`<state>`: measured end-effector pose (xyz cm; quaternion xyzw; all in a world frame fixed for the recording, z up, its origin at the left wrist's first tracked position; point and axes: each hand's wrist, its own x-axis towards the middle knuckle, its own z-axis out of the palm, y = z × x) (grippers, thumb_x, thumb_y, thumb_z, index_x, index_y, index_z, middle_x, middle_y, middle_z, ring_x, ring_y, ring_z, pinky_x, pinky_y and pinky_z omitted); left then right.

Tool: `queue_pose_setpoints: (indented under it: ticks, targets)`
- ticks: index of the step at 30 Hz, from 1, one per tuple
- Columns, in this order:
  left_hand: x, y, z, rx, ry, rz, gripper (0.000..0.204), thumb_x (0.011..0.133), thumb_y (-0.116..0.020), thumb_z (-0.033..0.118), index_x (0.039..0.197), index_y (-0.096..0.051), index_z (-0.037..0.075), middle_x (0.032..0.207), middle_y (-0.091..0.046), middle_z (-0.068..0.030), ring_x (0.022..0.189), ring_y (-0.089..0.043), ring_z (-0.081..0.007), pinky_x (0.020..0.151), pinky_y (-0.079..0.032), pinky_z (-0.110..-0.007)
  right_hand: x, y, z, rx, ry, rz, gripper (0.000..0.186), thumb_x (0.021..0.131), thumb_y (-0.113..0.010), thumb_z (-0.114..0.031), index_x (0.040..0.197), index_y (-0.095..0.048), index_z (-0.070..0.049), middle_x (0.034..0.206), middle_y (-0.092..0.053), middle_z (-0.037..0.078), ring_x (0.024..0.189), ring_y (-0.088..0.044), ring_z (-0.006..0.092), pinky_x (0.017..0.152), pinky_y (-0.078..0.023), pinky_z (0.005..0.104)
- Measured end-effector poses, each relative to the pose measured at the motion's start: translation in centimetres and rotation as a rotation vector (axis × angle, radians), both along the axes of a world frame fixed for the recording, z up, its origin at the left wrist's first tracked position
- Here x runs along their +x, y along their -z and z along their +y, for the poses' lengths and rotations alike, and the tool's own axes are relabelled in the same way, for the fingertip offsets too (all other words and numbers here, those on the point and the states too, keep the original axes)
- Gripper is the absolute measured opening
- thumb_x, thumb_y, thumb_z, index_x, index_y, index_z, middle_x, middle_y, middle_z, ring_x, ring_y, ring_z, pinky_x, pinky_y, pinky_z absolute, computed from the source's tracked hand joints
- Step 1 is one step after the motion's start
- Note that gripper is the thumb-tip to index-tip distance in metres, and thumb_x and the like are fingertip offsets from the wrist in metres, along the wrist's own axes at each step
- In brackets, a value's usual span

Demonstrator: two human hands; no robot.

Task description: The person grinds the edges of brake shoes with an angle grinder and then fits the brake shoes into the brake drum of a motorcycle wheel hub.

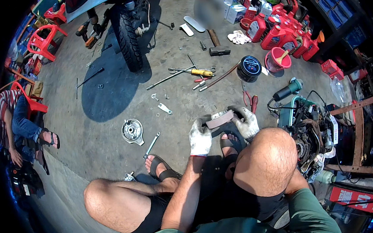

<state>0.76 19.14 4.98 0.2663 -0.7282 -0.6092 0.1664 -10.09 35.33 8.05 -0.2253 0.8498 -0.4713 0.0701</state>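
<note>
A curved brake shoe with a brownish lining is held up between my two gloved hands, above my right foot. My left hand, in a white glove with dark fingertips, grips its left end. My right hand, in a similarly stained glove, grips the other end. Bare metal shows along the shoe's far side. On the floor to the left lie a round silver brake backing plate and a combination wrench. Beyond my hands are a small metal lever and a few small hardware pieces.
A motorcycle wheel stands ahead. Several tools lie mid-floor, including a yellow-handled screwdriver and a sledgehammer. A black round tub, red bucket and angle grinder are at right, near an engine. Another person sits far left.
</note>
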Motion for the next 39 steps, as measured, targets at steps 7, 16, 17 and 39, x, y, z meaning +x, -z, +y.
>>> queue_pose_setpoints:
  ticks: [7,16,17,39]
  targets:
    - [0.1,1.1,-0.1,0.014,0.003,0.026,0.043,0.079,-0.047,-0.011,0.115,-0.066,0.003,0.113,-0.071,-0.0162,0.107,-0.068,-0.0267,0.09,-0.053,-0.035,0.3,-1.4,-0.2,0.013,-0.084,0.162,0.033,0.079,-0.07,0.001,0.111,-0.07,-0.005,0.101,-0.069,0.012,0.091,-0.068,0.0246,0.078,-0.053,0.0325]
    - [-0.2,1.1,-0.3,-0.031,-0.004,0.041,0.041,0.079,-0.048,-0.011,0.113,-0.066,0.002,0.114,-0.07,-0.0178,0.11,-0.066,-0.0322,0.095,-0.051,-0.038,0.2,-1.1,-0.2,-0.011,-0.058,0.116,0.031,0.079,-0.07,0.003,0.11,-0.069,-0.004,0.101,-0.069,0.012,0.092,-0.068,0.0251,0.077,-0.053,0.0332]
    - [-0.2,1.1,-0.2,-0.025,-0.006,0.042,0.04,0.079,-0.048,-0.01,0.112,-0.066,0.002,0.114,-0.07,-0.018,0.11,-0.066,-0.0331,0.096,-0.051,-0.038,0.3,-1.1,-0.2,-0.029,-0.048,0.091,0.031,0.08,-0.07,0.003,0.11,-0.069,-0.004,0.102,-0.069,0.013,0.092,-0.068,0.0253,0.078,-0.053,0.0334]
    - [-0.4,1.6,-0.5,0.178,0.012,0.074,0.04,0.087,-0.055,-0.007,0.126,-0.059,0.001,0.115,-0.07,-0.0132,0.095,-0.07,-0.0238,0.08,-0.057,-0.033,-0.1,0.0,0.4,0.025,-0.083,0.092,0.026,0.077,-0.069,0.003,0.103,-0.068,-0.003,0.096,-0.068,0.015,0.091,-0.068,0.031,0.079,-0.053,0.0371]
